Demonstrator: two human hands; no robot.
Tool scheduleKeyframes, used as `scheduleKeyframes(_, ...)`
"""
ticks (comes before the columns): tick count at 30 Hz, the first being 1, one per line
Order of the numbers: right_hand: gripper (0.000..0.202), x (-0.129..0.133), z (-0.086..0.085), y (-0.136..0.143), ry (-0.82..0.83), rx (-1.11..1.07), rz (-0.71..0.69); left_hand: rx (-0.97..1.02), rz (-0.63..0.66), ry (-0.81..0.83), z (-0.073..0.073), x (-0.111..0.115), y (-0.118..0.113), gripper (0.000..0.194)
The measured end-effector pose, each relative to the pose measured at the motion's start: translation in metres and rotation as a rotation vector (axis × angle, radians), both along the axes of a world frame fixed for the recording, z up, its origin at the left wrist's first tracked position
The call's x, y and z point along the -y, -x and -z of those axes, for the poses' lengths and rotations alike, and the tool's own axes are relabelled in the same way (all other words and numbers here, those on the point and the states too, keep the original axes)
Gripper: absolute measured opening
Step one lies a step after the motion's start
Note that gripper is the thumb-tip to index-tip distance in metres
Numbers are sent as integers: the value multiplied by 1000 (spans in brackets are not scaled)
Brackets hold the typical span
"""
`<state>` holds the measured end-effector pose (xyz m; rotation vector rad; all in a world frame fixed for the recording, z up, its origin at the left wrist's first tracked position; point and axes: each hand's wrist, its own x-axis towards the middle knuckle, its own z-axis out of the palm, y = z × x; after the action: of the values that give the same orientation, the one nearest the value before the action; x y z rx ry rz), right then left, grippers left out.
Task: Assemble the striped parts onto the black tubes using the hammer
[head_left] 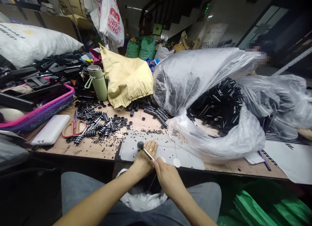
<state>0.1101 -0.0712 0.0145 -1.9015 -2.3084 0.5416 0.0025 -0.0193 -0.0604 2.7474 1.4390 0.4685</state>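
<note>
A thin metal rod with a round black knob (140,144) at its upper end lies across the front of the grey sheet (156,138). My right hand (168,177) pinches the rod's lower end. Beside it, my left hand (146,157) rests at the sheet's front edge, fingers pointing forward and lying close to the rod; what is under its palm is hidden. Tiny dark pieces (104,143) are scattered on the wooden table around the sheet. White discs (176,162) lie right of my hands.
Left are red-handled scissors (74,128), a white box-like object (51,129), a pink-rimmed basket (56,97) and a green bottle (98,84). Black ribbed parts (106,123) lie behind. A yellow bag (129,80) and clear plastic bags (214,148) with black parts stand farther right.
</note>
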Motion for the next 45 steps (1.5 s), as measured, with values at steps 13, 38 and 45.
scheduleKeyframes(13,36,-43,41,-63,-298,223,219,64,-247,113,-73,-136,13,28)
scheduleKeyframes(38,25,-135,-39,-107,-133,-1155,343,1033,-82,512,-87,-71,44,31)
scheduleKeyframes(45,52,-97,-24,-31,108,-1217,245,1358,-186,1035,-79,-43,10,30)
